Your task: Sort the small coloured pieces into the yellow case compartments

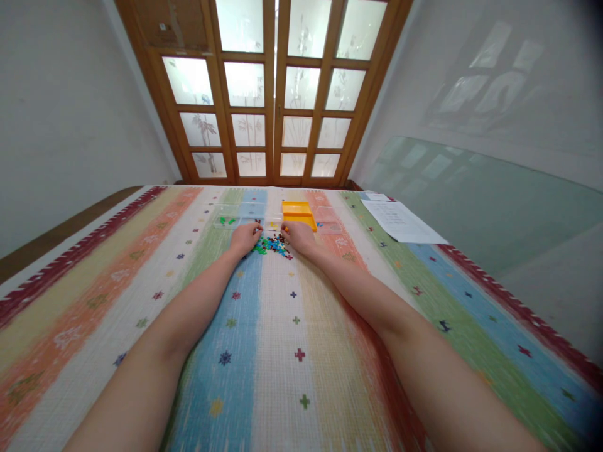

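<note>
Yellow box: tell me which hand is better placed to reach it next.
Probably right: the right hand is beside the box; the left hand is farther off, across the small pieces.

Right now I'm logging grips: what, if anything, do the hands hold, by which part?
The right hand apparently pinches a small orange piece, by which part is unclear; whether the left hand holds anything cannot be told.

Broad lane over tablecloth (282,351) between left forearm (191,307) and right forearm (372,298), ending at low pile of small pieces (273,245). Narrow gap between left hand (245,238) and right hand (299,236) — pile just on near side. Beyond, clear plastic container (235,213) and yellow box (299,216) obstruct low path. Farther right, paper sheets (405,221) lie flat — room above.
</note>
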A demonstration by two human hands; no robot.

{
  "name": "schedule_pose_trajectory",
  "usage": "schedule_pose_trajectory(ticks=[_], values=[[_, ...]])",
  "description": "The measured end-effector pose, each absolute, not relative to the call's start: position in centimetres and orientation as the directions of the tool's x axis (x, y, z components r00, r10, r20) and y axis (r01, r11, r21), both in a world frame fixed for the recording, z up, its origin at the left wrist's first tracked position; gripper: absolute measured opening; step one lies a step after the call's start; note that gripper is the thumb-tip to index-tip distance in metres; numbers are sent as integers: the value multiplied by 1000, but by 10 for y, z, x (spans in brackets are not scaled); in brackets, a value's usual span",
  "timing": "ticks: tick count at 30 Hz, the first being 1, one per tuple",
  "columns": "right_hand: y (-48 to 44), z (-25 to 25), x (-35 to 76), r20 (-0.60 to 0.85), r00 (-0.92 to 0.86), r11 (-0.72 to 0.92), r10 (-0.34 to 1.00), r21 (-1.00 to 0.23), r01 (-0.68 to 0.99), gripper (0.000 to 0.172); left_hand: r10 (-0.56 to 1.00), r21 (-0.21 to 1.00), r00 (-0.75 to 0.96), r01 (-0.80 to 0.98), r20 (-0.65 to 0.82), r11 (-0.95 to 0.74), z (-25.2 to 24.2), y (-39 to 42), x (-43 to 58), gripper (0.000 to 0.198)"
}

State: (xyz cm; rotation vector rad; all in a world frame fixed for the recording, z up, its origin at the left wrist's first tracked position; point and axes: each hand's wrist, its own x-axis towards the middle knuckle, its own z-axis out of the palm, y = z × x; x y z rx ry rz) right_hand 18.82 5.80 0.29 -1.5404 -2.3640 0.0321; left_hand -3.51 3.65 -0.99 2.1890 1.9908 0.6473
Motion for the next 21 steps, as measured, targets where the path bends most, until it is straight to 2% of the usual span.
schedule_pose_trajectory(ticks=[9, 15, 21], values=[[73, 8, 166, 273, -361, 401, 892, -106, 910, 32, 969, 369, 46, 919, 242, -136, -14, 40, -39, 32], [77, 5, 160, 303, -353, 398, 885, -100, 912, 39, 962, 371, 58, 915, 265, -158, -15, 41, -39, 31], [85, 8, 161, 218, -366, 388, 905, -65, 920, 39, 966, 380, 64, 911, 249, -158, -14, 38, -35, 30]])
